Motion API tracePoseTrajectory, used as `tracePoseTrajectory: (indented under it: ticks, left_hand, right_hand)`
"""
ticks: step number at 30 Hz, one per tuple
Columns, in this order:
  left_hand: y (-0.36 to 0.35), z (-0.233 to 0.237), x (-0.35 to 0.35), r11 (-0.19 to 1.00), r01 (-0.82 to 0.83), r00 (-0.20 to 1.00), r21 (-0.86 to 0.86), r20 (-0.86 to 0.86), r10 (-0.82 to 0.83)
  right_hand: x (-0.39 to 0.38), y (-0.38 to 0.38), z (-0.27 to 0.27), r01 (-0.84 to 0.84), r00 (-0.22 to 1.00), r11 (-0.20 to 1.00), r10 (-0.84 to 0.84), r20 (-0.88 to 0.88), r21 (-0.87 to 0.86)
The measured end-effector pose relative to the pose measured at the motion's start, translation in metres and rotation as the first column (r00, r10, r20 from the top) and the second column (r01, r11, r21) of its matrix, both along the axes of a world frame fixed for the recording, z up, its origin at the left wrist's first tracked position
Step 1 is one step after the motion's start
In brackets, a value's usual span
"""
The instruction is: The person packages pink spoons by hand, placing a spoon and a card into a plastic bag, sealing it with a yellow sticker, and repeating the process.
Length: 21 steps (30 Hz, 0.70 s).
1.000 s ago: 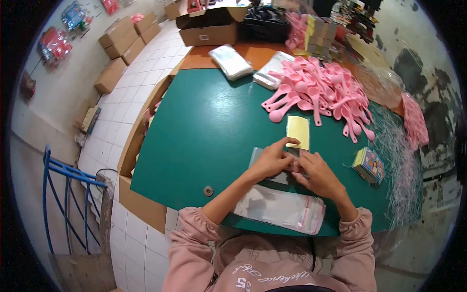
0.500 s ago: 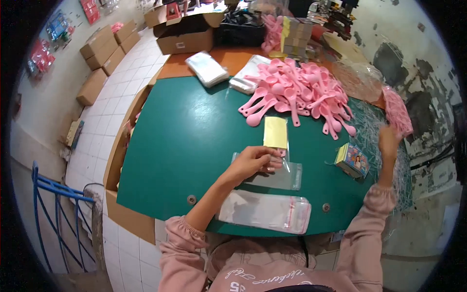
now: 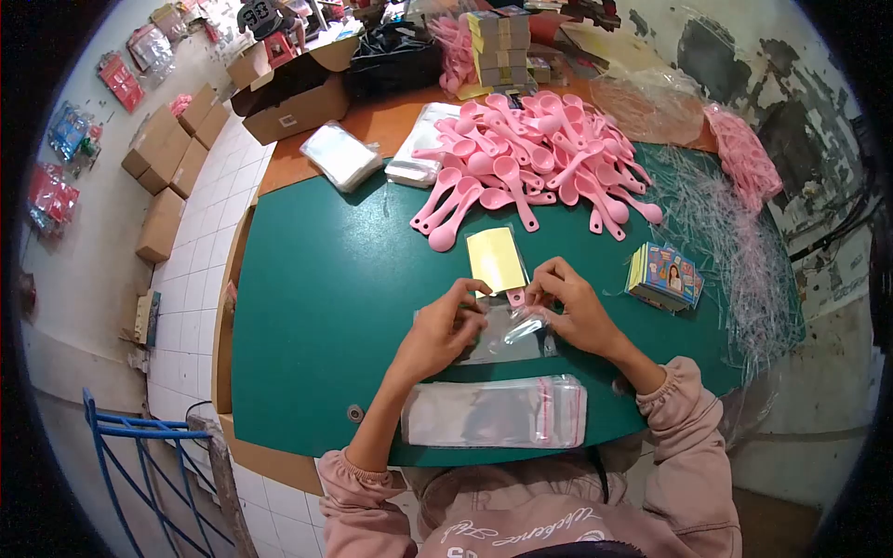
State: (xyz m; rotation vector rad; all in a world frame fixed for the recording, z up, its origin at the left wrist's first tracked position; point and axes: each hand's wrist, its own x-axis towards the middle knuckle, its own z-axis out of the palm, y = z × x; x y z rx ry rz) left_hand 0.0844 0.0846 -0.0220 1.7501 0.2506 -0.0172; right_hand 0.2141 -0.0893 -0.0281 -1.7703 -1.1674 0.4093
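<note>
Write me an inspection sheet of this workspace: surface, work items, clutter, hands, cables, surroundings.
Surface: green tabletop, with an orange strip beyond.
Work items: yellow card in clear plastic, pink handle end below it; pink spoon heap, card stack, flat clear bags.
Clutter: tangled clear strands along the right side.
Hands: left hand and right hand either side of the handle end, fingers bent; grip unclear.
Cables: dark cable-like lines by the right wall.
Surroundings: cardboard boxes, blue metal frame, patchy wall; another person in the background.
</note>
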Motion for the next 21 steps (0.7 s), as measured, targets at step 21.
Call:
tracePoseTrajectory:
  ticks: [21]
  left_hand:
    - [-0.013,-0.006,0.005,0.944,-0.25,0.967,0.214,0.014,0.253]
  right_hand:
    - [0.006,-0.001,-0.012,0.076,0.736,0.996,-0.032,-0.676,0.037]
